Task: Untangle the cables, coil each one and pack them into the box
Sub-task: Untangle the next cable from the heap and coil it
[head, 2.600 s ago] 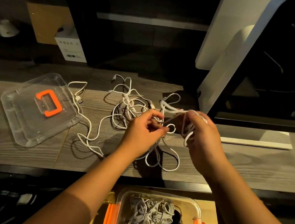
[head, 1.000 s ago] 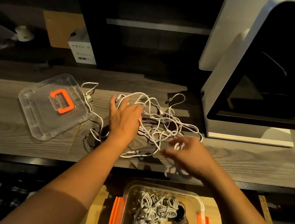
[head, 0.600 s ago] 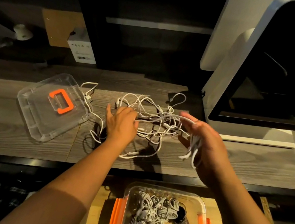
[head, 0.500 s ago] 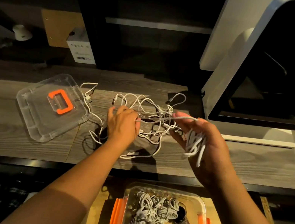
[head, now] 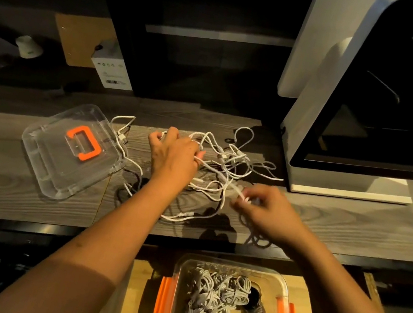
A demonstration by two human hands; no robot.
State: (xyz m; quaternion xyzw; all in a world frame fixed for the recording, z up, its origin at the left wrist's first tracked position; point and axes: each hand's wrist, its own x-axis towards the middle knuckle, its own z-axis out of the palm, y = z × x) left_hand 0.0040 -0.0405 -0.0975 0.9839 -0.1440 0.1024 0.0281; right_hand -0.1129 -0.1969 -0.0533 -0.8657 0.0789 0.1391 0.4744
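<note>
A tangle of white cables (head: 226, 160) lies on the dark wooden table (head: 353, 223). My left hand (head: 172, 156) rests on the tangle's left part, fingers curled down over several strands. A taut strand runs from its thumb to my right hand (head: 269, 214), which pinches this white cable (head: 235, 189) between thumb and fingertips just above the table. Below the table's front edge stands the clear box (head: 235, 266) with orange latches, holding several coiled grey cables (head: 217, 307).
The clear lid (head: 42, 155) with an orange handle lies on the table at the left. A large white machine (head: 314, 114) stands at the right, close to the tangle. A dark cable (head: 254, 236) lies near the front edge. A small white carton (head: 112, 71) sits behind.
My right hand has dropped from in front of the machine to just above the table and now pinches one strand instead of a held bunch. My left hand stays on the tangle.
</note>
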